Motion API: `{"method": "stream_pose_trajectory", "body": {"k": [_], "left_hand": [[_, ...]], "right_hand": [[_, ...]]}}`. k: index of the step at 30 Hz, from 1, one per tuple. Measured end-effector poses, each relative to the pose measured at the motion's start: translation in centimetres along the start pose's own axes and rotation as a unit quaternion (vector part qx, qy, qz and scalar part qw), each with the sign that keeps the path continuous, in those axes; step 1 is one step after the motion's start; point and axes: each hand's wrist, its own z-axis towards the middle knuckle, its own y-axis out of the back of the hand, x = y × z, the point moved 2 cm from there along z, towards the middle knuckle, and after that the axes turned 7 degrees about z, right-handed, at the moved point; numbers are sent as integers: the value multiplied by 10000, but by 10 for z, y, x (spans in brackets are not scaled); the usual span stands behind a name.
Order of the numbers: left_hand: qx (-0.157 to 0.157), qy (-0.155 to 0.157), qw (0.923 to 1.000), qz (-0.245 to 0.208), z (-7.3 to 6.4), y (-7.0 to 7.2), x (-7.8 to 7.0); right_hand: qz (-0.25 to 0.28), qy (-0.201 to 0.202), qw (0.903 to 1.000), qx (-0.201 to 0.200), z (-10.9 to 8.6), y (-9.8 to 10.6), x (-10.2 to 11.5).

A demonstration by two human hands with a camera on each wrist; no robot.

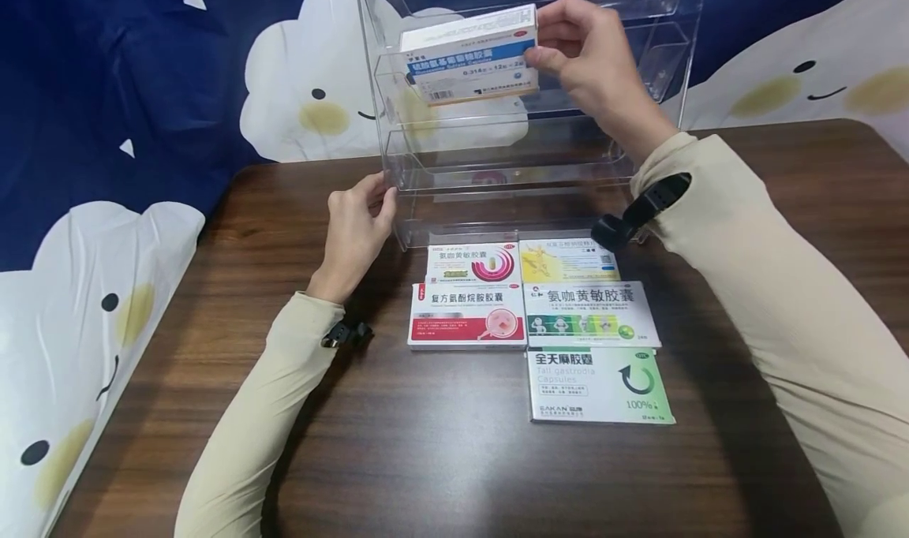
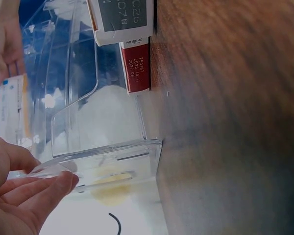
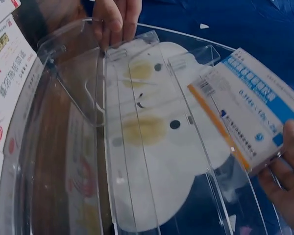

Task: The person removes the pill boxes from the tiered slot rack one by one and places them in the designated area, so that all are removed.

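My right hand (image 1: 596, 65) pinches the right end of a white medicine box (image 1: 472, 57) with a blue band, its thumb on the printed front. That box is tilted and held at an upper tier of a clear acrylic display rack (image 1: 511, 143); whether it touches the rack I cannot tell. Low on the rack's left side, my left hand (image 1: 358, 226) pinches the edge of the clear side panel (image 2: 103, 156) between thumb and fingers. The right wrist view shows the medicine box (image 3: 250, 107) beside the rack's tiers, with the right hand's fingers at its lower corner.
Before the rack, several medicine boxes lie flat on the brown wooden table (image 1: 426, 443): a red-and-white box (image 1: 467, 317), a pink-ringed box (image 1: 471, 263), a yellow box (image 1: 568, 262), a green-striped box (image 1: 591, 313) and a green-edged box (image 1: 600, 386). A blue cloud-print cloth (image 1: 177, 72) hangs behind.
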Motion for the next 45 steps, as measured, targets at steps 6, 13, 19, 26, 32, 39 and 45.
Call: {"method": "stream_pose_trajectory", "body": {"k": [6, 13, 19, 26, 32, 39, 45], "left_hand": [[-22, -4, 10000, -68, 1, -2, 0], [-18, -21, 9999, -99, 1, -2, -1], [-21, -8, 9999, -113, 2, -3, -1], [-30, -21, 9999, -123, 3, -4, 0], [-46, -61, 9999, -118, 6, -6, 2], [-89, -139, 9995, -259, 15, -9, 6], [-162, -215, 9990, -357, 24, -11, 11]], "right_hand": [[429, 425, 9980, -208, -5, 16, 8], [92, 914, 9936, -656, -14, 27, 13], [-126, 1088, 9888, -1018, -22, 31, 10], [348, 777, 9899, -1129, -29, 38, 3], [402, 678, 9910, -1084, -33, 40, -2], [474, 883, 9886, -1122, -33, 41, -1], [841, 859, 9866, -1102, -34, 40, -1]]}}
